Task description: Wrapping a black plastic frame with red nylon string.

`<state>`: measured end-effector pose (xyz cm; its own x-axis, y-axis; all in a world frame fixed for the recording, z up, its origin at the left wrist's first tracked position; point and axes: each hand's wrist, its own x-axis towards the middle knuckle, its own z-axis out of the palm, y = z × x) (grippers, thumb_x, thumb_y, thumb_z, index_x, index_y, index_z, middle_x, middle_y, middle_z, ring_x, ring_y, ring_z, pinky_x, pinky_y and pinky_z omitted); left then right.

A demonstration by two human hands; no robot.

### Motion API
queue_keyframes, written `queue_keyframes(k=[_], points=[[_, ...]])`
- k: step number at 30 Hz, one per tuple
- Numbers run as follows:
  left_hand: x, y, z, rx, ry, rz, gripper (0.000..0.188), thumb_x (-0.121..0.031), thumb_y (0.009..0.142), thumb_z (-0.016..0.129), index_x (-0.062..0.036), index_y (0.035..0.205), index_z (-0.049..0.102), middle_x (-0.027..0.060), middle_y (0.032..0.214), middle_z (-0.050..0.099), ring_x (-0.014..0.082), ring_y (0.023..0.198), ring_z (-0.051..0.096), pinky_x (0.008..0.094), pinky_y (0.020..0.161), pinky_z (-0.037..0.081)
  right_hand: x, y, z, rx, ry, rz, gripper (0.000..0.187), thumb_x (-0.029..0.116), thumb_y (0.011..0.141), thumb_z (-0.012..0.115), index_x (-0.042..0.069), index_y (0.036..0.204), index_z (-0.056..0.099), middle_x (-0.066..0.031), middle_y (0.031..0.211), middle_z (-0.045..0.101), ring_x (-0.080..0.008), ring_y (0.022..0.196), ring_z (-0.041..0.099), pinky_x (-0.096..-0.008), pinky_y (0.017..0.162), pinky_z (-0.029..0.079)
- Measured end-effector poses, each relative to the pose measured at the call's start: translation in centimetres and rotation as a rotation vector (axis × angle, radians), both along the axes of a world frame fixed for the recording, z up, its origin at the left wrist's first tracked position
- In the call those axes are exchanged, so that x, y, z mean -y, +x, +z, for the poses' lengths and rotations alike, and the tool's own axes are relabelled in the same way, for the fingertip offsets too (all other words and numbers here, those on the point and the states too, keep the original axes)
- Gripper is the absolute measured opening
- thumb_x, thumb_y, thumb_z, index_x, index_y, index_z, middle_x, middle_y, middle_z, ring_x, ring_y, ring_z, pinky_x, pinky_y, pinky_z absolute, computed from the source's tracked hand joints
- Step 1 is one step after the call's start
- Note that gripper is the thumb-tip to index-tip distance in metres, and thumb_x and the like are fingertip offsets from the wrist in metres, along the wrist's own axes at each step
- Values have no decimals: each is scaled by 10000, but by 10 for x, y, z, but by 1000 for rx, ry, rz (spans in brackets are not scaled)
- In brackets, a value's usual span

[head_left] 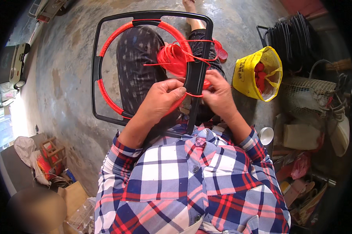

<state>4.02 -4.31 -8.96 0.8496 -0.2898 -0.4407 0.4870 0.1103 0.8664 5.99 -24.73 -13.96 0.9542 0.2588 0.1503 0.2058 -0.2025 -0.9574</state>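
Observation:
A black rectangular frame (197, 78) with a round inner ring rests over my lap. Red cord (105, 95) is wound tightly around several stretches of the ring, with black parts showing between them. A loose bundle of the same red cord (172, 60) hangs by the ring's right side. My left hand (162, 97) is closed at the wide right bar, thumb pressed to fingers by the cord. Across that bar, my right hand (220, 95) pinches red cord on its outer side. A strand crosses the bar between both hands.
To the right stands a yellow bag (246, 76) with red material inside. Stacked black frames (292, 37) are behind it, and a wire mesh roll (308, 91) lies nearer. A white cup (266, 135) sits by my right elbow. A red slipper (221, 52) is on the concrete floor (70, 70).

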Motion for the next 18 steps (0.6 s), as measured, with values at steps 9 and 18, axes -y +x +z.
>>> queue_keyframes(k=[9, 18], points=[[-1, 0, -7, 92, 68, 3, 106, -122, 922, 603, -22, 940, 633, -8, 828, 606, 53, 686, 587, 205, 578, 476, 75, -13, 9, -544, 1101, 30, 256, 158, 802, 573, -13, 987, 619, -60, 850, 627, -132, 698, 544, -231, 640, 418], [0, 2, 0, -57, 22, -10, 154, -124, 937, 575, -7, 1036, 595, 29, 778, 608, 85, 598, 594, 199, 555, 483, 116, -18, 60, -293, 1490, 440, 281, 314, 920, 576, 126, 785, 416, 15, 625, 605, -126, 564, 535, -348, 736, 421]])
